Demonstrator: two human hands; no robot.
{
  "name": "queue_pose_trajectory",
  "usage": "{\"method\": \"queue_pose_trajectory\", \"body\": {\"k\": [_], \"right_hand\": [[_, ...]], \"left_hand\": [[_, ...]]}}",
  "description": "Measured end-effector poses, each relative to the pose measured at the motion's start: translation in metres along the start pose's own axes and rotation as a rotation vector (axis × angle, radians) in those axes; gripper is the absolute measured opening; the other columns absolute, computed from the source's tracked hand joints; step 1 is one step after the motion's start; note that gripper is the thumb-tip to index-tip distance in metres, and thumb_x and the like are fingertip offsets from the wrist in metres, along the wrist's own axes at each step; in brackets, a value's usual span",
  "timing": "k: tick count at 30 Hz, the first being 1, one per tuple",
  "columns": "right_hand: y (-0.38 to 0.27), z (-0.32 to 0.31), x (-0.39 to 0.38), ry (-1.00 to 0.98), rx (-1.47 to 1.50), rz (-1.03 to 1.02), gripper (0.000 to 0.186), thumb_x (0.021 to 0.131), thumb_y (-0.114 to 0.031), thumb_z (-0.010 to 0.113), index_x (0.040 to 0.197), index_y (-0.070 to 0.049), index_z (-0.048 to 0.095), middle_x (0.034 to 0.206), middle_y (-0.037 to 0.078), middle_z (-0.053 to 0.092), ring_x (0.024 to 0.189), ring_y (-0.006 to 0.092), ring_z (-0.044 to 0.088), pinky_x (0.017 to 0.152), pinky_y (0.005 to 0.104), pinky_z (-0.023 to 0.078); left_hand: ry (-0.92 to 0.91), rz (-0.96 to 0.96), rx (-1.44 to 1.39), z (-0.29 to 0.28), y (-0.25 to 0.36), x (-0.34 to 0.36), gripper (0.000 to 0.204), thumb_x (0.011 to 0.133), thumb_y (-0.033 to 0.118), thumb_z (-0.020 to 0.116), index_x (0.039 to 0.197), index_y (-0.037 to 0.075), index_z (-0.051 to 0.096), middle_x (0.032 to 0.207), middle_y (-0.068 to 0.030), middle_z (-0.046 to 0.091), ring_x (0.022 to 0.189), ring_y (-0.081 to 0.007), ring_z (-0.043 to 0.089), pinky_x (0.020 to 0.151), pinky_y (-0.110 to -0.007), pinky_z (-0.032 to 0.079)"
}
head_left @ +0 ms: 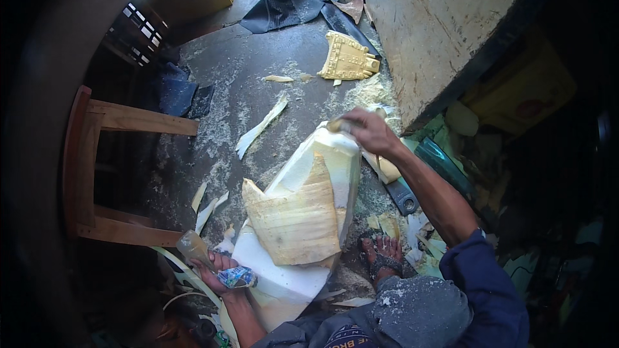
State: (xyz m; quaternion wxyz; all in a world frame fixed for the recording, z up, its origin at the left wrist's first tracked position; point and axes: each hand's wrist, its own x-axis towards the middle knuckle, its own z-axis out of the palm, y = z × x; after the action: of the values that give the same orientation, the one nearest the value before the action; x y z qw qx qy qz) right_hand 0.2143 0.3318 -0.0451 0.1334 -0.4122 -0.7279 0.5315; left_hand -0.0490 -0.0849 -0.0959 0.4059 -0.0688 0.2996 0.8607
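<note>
My left hand (218,274), at lower left beside a white foam block (290,283), grips a cloudy tan, bottle-like object (192,246); a crumpled blue patterned piece (235,277) is at its fingers. My right hand (371,132) is closed around a small brownish object (336,125), blurred, at the block's upper end. A ragged, pale yellow foam sheet (290,222) lies over the middle of the block. My bare right foot in a dark sandal (380,258) is beside the block.
A wooden chair frame (135,113) lies at left. Foam shavings (258,129), dark mat scraps (280,9) and a molded yellow piece (345,58) are on the dusty floor (225,71). A worn panel (451,19), a dark flat bar (400,194) and assorted scraps (438,161) are at right.
</note>
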Motion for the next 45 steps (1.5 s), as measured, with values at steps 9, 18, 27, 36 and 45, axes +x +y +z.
{"method": "queue_pose_trajectory", "body": {"k": [9, 18, 27, 36, 45], "right_hand": [[0.014, 0.009, -0.023, 0.120, -0.107, 0.066, 0.025, 0.097, -0.013, 0.064, 0.118, -0.004, 0.075, 0.110, 0.013, 0.067, 0.106, 0.0249, 0.066, 0.096, 0.0370, 0.052], [-0.015, 0.018, -0.007, -0.187, -0.244, -0.243, 0.028, 0.096, -0.013, 0.059, 0.118, -0.004, 0.075, 0.110, 0.016, 0.068, 0.103, 0.0327, 0.065, 0.098, 0.0424, 0.052], [0.000, 0.009, 0.028, -0.187, -0.057, -0.297, 0.028, 0.098, -0.018, 0.063, 0.120, -0.005, 0.074, 0.112, 0.016, 0.069, 0.106, 0.0284, 0.065, 0.096, 0.0433, 0.052], [-0.023, 0.037, -0.083, -0.265, 0.222, -0.497, 0.025, 0.099, -0.018, 0.067, 0.119, -0.006, 0.074, 0.105, 0.010, 0.068, 0.101, 0.0206, 0.065, 0.093, 0.0364, 0.053], [-0.061, 0.134, -0.130, -0.512, 0.524, 0.158, 0.053, 0.098, -0.029, 0.068, 0.140, 0.003, 0.057, 0.104, 0.012, 0.065, 0.081, 0.0117, 0.060, 0.069, 0.0278, 0.050]], "left_hand": [[-0.009, 0.014, 0.016, -0.002, -0.001, -0.002, 0.056, 0.101, 0.061, 0.054, 0.089, 0.007, 0.053, 0.054, 0.0026, 0.032, 0.042, -0.0099, 0.026, 0.040, -0.027, 0.024], [-0.070, 0.010, 0.061, 0.001, -0.001, 0.002, 0.056, 0.102, 0.061, 0.052, 0.090, 0.006, 0.053, 0.055, 0.0032, 0.033, 0.043, -0.0089, 0.025, 0.041, -0.027, 0.022], [-0.005, 0.003, -0.039, 0.006, -0.001, 0.001, 0.056, 0.101, 0.061, 0.055, 0.088, 0.007, 0.053, 0.054, 0.0014, 0.035, 0.043, -0.0105, 0.026, 0.040, -0.028, 0.024], [0.190, 0.111, 0.174, 0.046, -0.002, 0.000, 0.053, 0.102, 0.059, 0.054, 0.084, 0.009, 0.051, 0.051, 0.0031, 0.031, 0.042, -0.0098, 0.025, 0.041, -0.027, 0.025], [-0.076, 0.192, 0.210, 0.147, 0.006, 0.014, 0.054, 0.106, 0.058, 0.046, 0.077, 0.012, 0.048, 0.054, 0.0046, 0.028, 0.044, -0.0099, 0.027, 0.044, -0.029, 0.024]]}}
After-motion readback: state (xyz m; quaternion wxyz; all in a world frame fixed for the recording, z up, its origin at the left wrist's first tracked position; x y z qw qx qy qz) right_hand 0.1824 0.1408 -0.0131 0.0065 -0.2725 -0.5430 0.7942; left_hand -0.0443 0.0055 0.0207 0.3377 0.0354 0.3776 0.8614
